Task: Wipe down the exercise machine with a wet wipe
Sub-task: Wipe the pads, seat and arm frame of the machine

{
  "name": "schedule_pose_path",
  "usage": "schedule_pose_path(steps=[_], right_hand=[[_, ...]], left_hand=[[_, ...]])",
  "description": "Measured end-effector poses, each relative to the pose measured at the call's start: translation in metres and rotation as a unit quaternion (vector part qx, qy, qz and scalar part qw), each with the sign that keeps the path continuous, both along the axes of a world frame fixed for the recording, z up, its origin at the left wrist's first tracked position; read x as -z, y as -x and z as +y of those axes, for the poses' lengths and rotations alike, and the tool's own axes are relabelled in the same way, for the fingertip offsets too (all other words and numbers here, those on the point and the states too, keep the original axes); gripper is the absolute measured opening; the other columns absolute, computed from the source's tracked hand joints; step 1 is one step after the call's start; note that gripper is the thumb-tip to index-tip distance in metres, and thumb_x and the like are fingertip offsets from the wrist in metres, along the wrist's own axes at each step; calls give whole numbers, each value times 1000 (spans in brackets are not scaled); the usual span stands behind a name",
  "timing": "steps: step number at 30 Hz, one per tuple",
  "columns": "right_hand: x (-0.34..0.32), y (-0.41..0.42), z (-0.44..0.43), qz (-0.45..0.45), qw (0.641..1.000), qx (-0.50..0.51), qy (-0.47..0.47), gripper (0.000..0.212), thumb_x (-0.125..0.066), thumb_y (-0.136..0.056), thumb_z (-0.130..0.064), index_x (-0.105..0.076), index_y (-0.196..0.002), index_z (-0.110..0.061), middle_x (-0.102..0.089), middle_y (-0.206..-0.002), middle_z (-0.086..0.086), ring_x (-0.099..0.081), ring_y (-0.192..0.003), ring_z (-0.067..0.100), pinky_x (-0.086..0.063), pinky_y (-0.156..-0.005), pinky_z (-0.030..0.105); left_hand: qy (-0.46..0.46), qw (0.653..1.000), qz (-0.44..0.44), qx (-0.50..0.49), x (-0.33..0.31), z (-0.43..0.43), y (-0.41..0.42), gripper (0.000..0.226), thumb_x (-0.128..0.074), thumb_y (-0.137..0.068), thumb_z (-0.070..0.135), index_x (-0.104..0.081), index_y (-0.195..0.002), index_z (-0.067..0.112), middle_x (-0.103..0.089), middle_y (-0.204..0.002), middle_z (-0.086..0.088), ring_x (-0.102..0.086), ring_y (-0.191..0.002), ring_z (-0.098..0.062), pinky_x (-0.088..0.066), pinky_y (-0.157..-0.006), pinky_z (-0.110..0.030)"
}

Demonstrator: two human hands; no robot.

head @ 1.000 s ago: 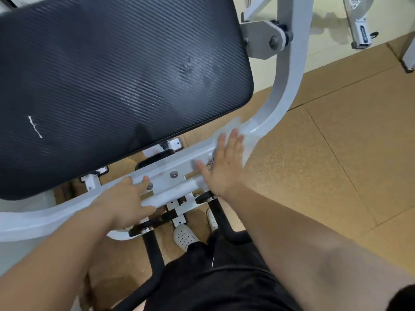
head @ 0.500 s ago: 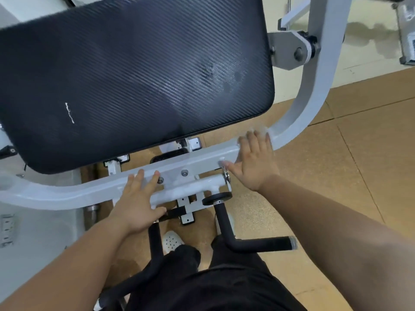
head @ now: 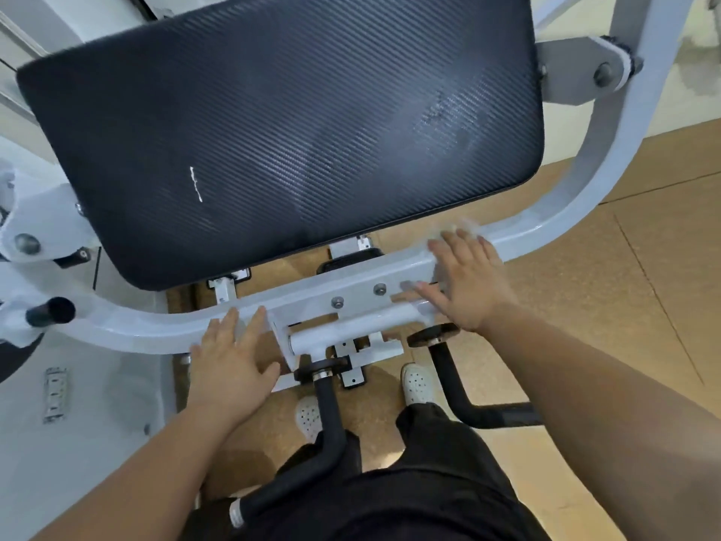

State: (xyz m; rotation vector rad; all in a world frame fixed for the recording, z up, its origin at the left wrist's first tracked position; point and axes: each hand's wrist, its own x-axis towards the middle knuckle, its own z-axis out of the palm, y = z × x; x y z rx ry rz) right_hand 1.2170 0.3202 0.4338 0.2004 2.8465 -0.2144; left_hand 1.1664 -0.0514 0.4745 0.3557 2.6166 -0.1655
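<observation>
Right hand (head: 470,285) flat on white frame bar (head: 164,329), left hand (head: 230,361) beside

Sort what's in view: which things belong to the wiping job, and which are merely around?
Job: right hand pressing flat on the wet wipe (blurred, at its fingertips); white frame bar; black pad; black handles; left hand resting on the bar.
Around: wall socket; floor; white shoes.

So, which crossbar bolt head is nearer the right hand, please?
The bolt head beside the thumb of the right hand; the other bolt head sits farther left.
</observation>
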Motion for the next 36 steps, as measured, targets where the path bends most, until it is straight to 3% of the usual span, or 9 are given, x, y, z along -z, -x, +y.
schedule_pose_path(steps=[6, 9, 12, 15, 17, 21, 27, 32, 36], right_hand=[[-8, 13, -43, -51, 993, 109, -10, 116, 8, -81, -92, -21, -161, -13, -13, -169, 19, 0, -158, 35, 8, -125, 55], [-15, 20, -121, -45, 998, 22, 39, 122, 15, -76, -92, -10, -164, -12, -2, -171, 19, 8, -158, 35, 12, -126, 54], [-11, 25, -186, -45, 995, -59, 70, 112, 1, -85, -89, 4, -164, -9, 9, -171, 18, 17, -156, 34, 16, -125, 52], [1, 26, -203, -50, 991, -103, 68, 103, -16, -93, -83, 13, -163, -12, 17, -170, 15, 24, -155, 32, 12, -126, 51], [3, 27, -186, -46, 991, -119, 42, 97, -13, -94, -82, 17, -162, -20, 22, -169, 12, 29, -153, 31, 9, -127, 51], [0, 24, -118, -47, 998, 1, -28, 101, 8, -85, -89, 21, -160, -23, 30, -163, 19, 33, -149, 37, 13, -125, 54], [8, 22, -103, 6, 962, 259, 85, 113, -11, -86, -91, 3, -164, -9, 32, -162, 26, 35, -149, 40, 14, -124, 55], [5, 28, -171, -15, 965, 204, 165, 115, -16, -87, -89, 12, -161, -6, 42, -156, 26, 47, -141, 41, 26, -118, 52], [9, 29, -145, 2, 970, 203, 137, 107, -11, -90, -84, 6, -163, -8, 36, -160, 26, 40, -146, 39, 21, -122, 52]], left_hand=[[-43, 998, -48, 14, 2, -28, 9, 95, -54, -92, 62, 6, -161, 37, 9, -170, 5, 1, -158, -25, -15, -123, -59], [-47, 997, -64, 7, 1, -28, 15, 95, -55, -92, 62, 4, -162, 34, 8, -170, 7, 0, -157, -23, -14, -123, -62], [-34, 997, -71, 14, -3, -26, 18, 96, -55, -92, 63, 3, -163, 32, 6, -171, 5, -1, -157, -24, -14, -123, -62], [-24, 997, -69, 21, -6, -21, 19, 96, -54, -91, 64, 0, -163, 29, 3, -171, 3, -4, -157, -25, -18, -122, -61], [-24, 997, -68, 18, -6, -18, 20, 97, -55, -90, 64, -2, -162, 27, 0, -171, 2, -7, -157, -26, -22, -121, -60], [-23, 997, -72, 15, -4, -17, 18, 100, -57, -89, 63, -2, -163, 25, 0, -171, 1, -7, -156, -28, -25, -122, -57], [-2, 997, -73, 20, 0, -17, 14, 101, -53, -90, 67, 6, -162, 26, 8, -171, 0, 1, -157, -30, -20, -124, -55], [2, 997, -71, 9, 3, -12, 15, 95, -49, -95, 64, 4, -162, 24, 6, -171, -2, 2, -157, -30, -18, -126, -50], [3, 998, -68, 4, 2, -10, 15, 96, -53, -94, 61, 2, -163, 24, 5, -171, -3, 1, -157, -30, -19, -126, -48]])
